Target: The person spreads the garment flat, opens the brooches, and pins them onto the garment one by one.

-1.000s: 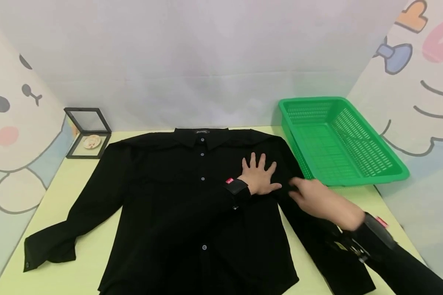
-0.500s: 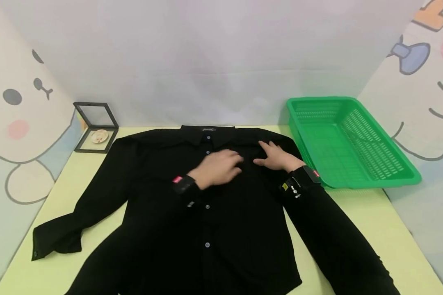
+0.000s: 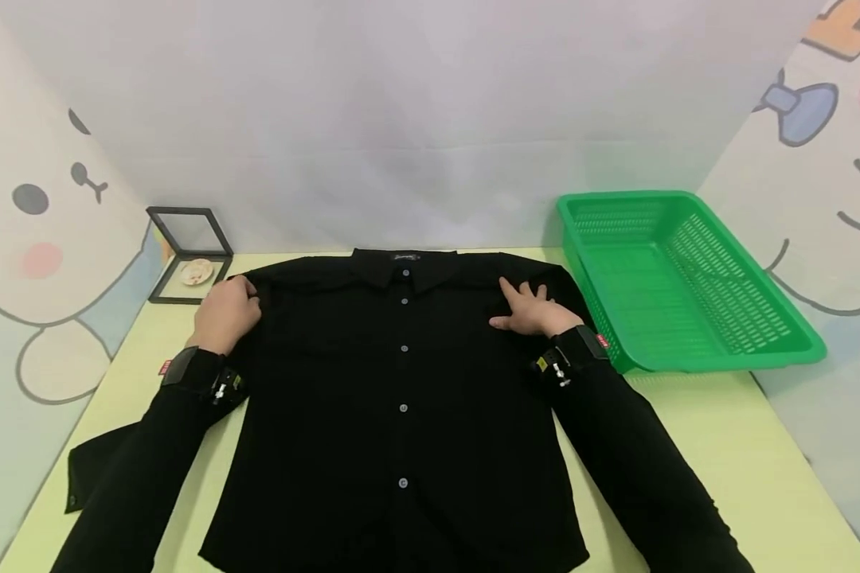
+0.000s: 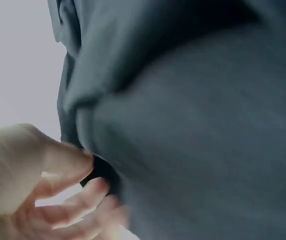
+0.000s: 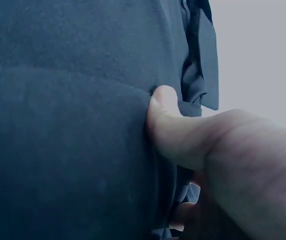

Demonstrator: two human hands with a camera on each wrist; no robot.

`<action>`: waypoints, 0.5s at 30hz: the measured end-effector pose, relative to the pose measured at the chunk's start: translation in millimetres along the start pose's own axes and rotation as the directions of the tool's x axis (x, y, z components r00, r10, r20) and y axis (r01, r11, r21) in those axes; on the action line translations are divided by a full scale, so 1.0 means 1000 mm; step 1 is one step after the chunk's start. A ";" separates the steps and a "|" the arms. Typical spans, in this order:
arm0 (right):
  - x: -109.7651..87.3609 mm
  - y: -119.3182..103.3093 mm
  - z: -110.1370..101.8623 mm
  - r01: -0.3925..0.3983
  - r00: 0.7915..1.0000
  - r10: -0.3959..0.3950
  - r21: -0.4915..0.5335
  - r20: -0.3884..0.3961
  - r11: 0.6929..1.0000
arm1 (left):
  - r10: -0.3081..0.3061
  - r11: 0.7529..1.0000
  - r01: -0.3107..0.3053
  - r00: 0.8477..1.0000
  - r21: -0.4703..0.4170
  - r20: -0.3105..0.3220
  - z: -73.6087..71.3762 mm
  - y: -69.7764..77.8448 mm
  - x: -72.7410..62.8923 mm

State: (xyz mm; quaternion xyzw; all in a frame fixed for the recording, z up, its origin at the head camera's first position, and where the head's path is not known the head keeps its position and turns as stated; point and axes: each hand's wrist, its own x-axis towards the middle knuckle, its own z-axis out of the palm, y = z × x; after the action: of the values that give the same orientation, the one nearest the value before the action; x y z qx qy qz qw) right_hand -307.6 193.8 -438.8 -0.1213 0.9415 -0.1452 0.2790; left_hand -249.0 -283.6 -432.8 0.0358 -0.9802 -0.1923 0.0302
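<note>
A black button-up shirt point(image 3: 330, 382) lies front up on the pale table, its collar point(image 3: 404, 274) toward the back wall. At the shirt's left shoulder edge, my left hand point(image 3: 227, 314) has curled fingers. The left wrist view shows the thumb and fingertips of that hand point(image 4: 58, 175) pinching the cloth's edge, slightly blurred. My right hand point(image 3: 533, 309) rests on the chest near the other shoulder with spread fingers; its thumb point(image 5: 165, 112) presses the cloth in the right wrist view. The left sleeve point(image 3: 103, 461) reaches out past my forearm. The right sleeve's lower part is not visible.
A green plastic basket point(image 3: 695, 362) stands at the back right, close to the shirt's shoulder. At the back left is an open black-framed display case point(image 3: 189, 211) with a small round item point(image 3: 197, 271) in it. Fabric walls point(image 3: 416, 119) enclose the pale yellow table point(image 3: 731, 446).
My left hand has crossed from the right chest to the shirt's left shoulder and taken its edge. The right hand has moved from beside the right sleeve onto the chest and stayed there.
</note>
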 end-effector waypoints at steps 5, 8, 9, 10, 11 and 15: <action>0.018 0.023 0.008 0.008 1.000 -0.008 0.000 0.000 1.000 | -0.043 0.999 0.044 0.997 -0.019 0.062 0.008 -0.009 -0.001; 0.063 0.066 0.034 0.069 0.997 -0.068 0.009 -0.042 0.998 | -0.081 0.997 0.080 0.995 0.018 0.056 0.008 -0.012 0.003; 0.079 0.081 0.043 0.097 0.993 -0.096 0.012 -0.062 0.995 | -0.086 0.996 0.085 0.995 0.029 0.046 0.006 -0.014 0.005; 0.090 0.092 0.049 0.119 0.990 -0.117 0.019 -0.077 0.993 | -0.086 0.996 0.085 0.996 0.040 0.033 0.004 -0.015 0.006; 0.093 0.094 0.050 0.117 0.991 -0.116 0.021 -0.073 0.993 | -0.083 0.995 0.082 0.996 0.053 0.015 0.001 -0.017 0.006; 0.060 0.062 0.033 0.089 0.996 -0.087 0.053 -0.031 0.995 | -0.062 0.993 0.077 0.986 0.090 -0.155 -0.014 -0.023 0.006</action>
State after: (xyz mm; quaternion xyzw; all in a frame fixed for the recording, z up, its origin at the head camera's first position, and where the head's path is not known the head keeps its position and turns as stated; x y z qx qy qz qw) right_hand -346.7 226.0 -515.6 -0.1531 0.9348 -0.1848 0.2620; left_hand -252.4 -311.0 -428.4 0.0859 -0.9814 -0.1425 0.0962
